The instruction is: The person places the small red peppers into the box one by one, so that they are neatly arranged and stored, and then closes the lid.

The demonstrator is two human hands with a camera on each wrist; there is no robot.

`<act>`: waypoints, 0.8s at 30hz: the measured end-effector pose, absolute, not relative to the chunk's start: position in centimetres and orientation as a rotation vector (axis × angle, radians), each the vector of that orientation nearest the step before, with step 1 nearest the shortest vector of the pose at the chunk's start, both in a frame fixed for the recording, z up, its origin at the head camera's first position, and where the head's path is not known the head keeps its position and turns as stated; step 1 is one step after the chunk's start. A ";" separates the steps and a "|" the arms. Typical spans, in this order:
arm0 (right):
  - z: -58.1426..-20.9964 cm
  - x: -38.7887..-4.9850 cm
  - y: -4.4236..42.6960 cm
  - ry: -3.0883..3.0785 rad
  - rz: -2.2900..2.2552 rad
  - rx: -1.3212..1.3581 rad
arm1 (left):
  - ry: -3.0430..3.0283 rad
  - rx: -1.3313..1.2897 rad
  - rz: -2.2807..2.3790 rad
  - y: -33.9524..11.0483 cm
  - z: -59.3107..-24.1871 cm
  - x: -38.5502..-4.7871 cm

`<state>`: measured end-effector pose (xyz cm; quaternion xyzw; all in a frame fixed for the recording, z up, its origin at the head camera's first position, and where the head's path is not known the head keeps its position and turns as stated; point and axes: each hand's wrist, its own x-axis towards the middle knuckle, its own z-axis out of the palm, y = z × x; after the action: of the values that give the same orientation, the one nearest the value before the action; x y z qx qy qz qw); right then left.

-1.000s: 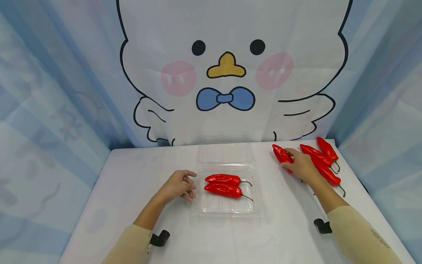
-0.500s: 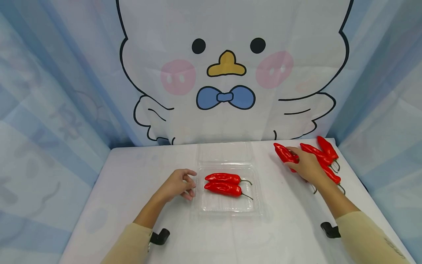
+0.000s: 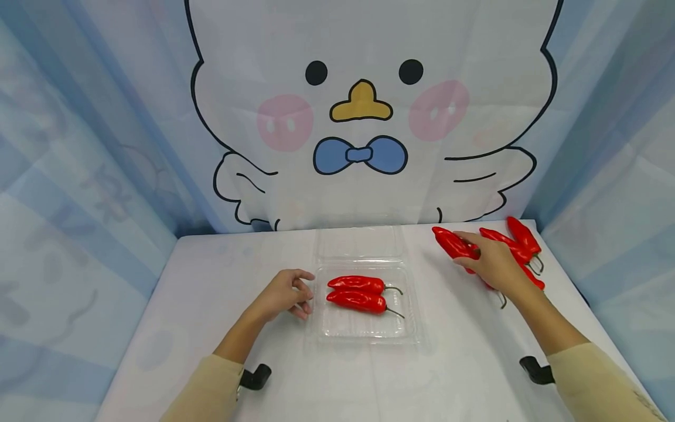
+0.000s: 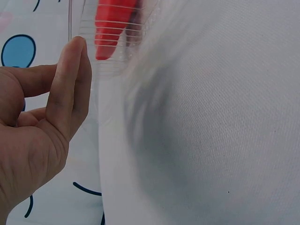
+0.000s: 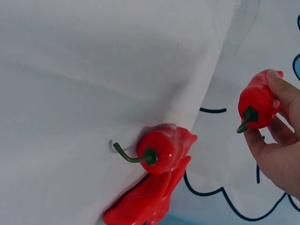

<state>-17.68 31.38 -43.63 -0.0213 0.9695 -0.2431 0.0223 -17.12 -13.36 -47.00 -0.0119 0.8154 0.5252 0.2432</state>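
Observation:
My right hand (image 3: 490,258) pinches a red chili pepper (image 3: 448,240) between thumb and fingers at the table's back right. In the right wrist view this pepper (image 5: 257,101) looks raised off the table, its green stem towards the camera. Centre table stands an open clear plastic clamshell box (image 3: 364,332), in which two red peppers (image 3: 355,300) lie side by side, stems to the right. Beside the box's left edge is my left hand (image 3: 287,293), fingers loosely bent and holding nothing. Whether those fingertips touch the box I cannot tell.
Several more red peppers (image 3: 522,234) lie at the table's back right corner, partly hidden behind my right hand and forearm. The box's lid (image 3: 360,243) is folded back towards the rear edge. A printed cloth (image 3: 364,199) hangs behind the table.
My right hand has shifted slightly rightward along the pepper towards its stem end. Just now the pepper has moved a little to the left and up. The left hand and box have stayed put.

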 end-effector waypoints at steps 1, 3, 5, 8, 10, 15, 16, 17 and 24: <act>-43.5 -17.6 31.3 3.004 -0.760 -0.073 | 2.230 -0.034 1.433 -13.4 -47.0 -17.1; -43.3 -17.4 30.9 2.999 -0.783 -0.082 | 2.228 -0.035 1.434 -13.4 -47.0 -17.2; -43.1 -17.2 30.6 2.999 -0.799 -0.094 | 2.227 -0.035 1.434 -13.4 -47.1 -17.2; -42.6 -16.9 30.0 3.004 -0.825 -0.119 | 2.225 -0.038 1.433 -13.4 -47.1 -17.2; -42.4 -16.7 29.6 3.014 -0.835 -0.142 | 2.228 -0.039 1.429 -13.4 -47.1 -17.2; -42.0 -16.2 28.7 3.030 -0.868 -0.198 | 2.223 -0.038 1.433 -13.4 -46.9 -17.2; -41.9 -16.2 28.5 3.032 -0.874 -0.208 | 2.224 -0.032 1.432 -13.4 -46.9 -17.1; -41.7 -16.1 28.3 3.036 -0.876 -0.219 | 2.221 -0.033 1.434 -13.4 -46.9 -17.1; -40.8 -15.8 26.8 3.038 -0.861 -0.282 | 2.208 -0.023 1.438 -13.5 -46.9 -17.1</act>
<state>-15.78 26.83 -40.83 -0.0888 0.9582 -0.2717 -0.0142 -17.10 -13.47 -46.87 -0.0084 0.8113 0.5283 0.2503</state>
